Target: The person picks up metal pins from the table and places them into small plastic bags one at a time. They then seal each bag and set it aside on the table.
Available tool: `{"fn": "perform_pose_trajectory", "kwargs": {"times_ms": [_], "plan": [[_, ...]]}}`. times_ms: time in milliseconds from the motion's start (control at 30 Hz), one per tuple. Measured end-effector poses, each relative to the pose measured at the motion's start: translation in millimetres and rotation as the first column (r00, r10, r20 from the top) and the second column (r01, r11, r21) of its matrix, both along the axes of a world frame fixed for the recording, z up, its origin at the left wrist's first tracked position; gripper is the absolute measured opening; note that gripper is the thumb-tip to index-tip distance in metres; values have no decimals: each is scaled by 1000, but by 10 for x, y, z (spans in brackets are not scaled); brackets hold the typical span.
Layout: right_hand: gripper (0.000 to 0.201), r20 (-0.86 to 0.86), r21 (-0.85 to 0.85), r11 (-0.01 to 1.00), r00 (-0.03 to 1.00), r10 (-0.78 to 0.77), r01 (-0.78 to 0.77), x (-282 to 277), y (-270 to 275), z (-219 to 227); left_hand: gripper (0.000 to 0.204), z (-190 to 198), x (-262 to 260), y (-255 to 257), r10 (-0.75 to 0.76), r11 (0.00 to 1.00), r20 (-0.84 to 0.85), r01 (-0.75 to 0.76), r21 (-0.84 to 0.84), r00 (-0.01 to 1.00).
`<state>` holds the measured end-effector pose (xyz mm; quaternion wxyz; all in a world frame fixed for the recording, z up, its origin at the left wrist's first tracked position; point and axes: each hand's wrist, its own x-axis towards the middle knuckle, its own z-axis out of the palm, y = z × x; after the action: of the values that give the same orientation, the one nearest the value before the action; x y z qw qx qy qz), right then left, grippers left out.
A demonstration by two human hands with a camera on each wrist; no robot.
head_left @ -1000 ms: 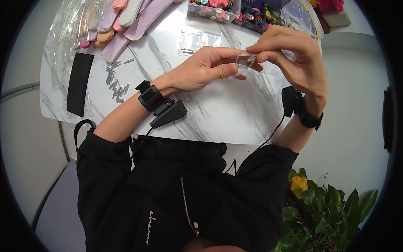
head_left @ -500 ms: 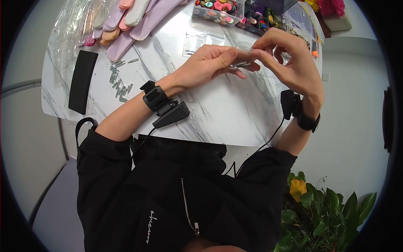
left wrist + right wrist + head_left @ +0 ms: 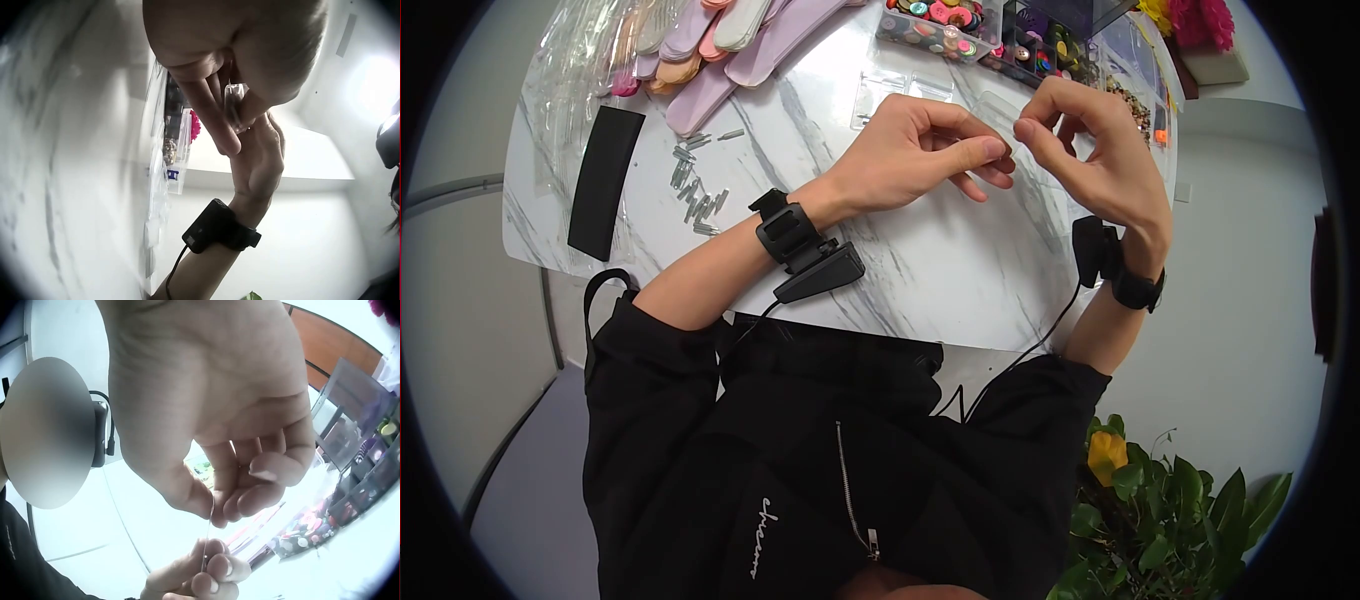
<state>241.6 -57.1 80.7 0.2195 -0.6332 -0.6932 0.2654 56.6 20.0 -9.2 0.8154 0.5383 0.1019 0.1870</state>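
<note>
My left hand (image 3: 910, 155) is raised over the marble table, its thumb and forefinger pinched together. In the left wrist view, a small clear plastic piece (image 3: 234, 100) shows between the fingers of that hand (image 3: 244, 50). Opposite it, my right hand (image 3: 1100, 150) has thumb and forefinger bent towards each other, close to the left fingertips. From the right wrist, a thin clear strand (image 3: 207, 534) runs from the pinch of the right hand (image 3: 212, 400) down to the left fingers (image 3: 200, 572). The head view hardly shows what is held.
Small grey metal pieces (image 3: 690, 185) lie left of my left forearm, beside a black strip (image 3: 605, 185). Pastel strips (image 3: 700, 95) and clear bags (image 3: 580, 90) fill the back left. Flat clear packets (image 3: 875, 95) lie behind my hands, before boxes of buttons (image 3: 935, 40).
The clear looped piece between my hands has dropped from plain view. My left hand has turned, its thumb now against the forefinger. The head view has shifted slightly.
</note>
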Motion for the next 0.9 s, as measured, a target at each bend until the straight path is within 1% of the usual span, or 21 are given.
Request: {"fn": "perform_pose_trajectory", "kwargs": {"times_ms": [67,167,200,300,333,367,433,467,567,633,733,900], "plan": [[12,-7,13,1000,1000,22,-22,0,29,-32,26,15,-5,7,-6,1000,-10,6,-12,1000],[13,-67,242,968,994,88,-69,-29,101,-119,26,24,-13,21,32,999,14,-31,-29,999],[13,-68,242,968,994,87,-68,-28,100,-140,26,28,-16,26,51,998,27,-50,-37,998],[15,-152,209,978,987,42,-10,-13,97,-191,26,1,-14,4,43,999,19,-42,-25,999],[15,-151,211,977,987,47,-14,-22,104,-172,26,-2,-15,5,39,999,15,-39,-17,999],[15,-152,147,989,987,53,-31,-38,95,-143,26,-3,-23,2,43,999,14,-42,-17,999],[17,-158,16,998,986,59,-57,-57,60,-113,25,-10,-29,-24,0,1000,20,0,9,1000],[17,-160,15,998,986,56,-54,-60,56,-125,25,-15,-26,-36,-24,999,22,23,22,999],[20,-146,-22,999,989,35,-39,-85,86,-184,24,0,-28,-34,-26,1000,26,26,15,999],[21,-147,-15,999,989,33,-35,-64,106,-225,24,-4,-25,-31,-27,1000,29,26,14,999],[23,-140,-1,999,990,36,-37,-39,119,-256,24,-17,-20,-23,-14,1000,26,15,-23,1000],[22,-173,-50,997,983,57,-67,-53,140,-239,24,-19,-24,-45,-8,998,33,10,-55,999]]}}
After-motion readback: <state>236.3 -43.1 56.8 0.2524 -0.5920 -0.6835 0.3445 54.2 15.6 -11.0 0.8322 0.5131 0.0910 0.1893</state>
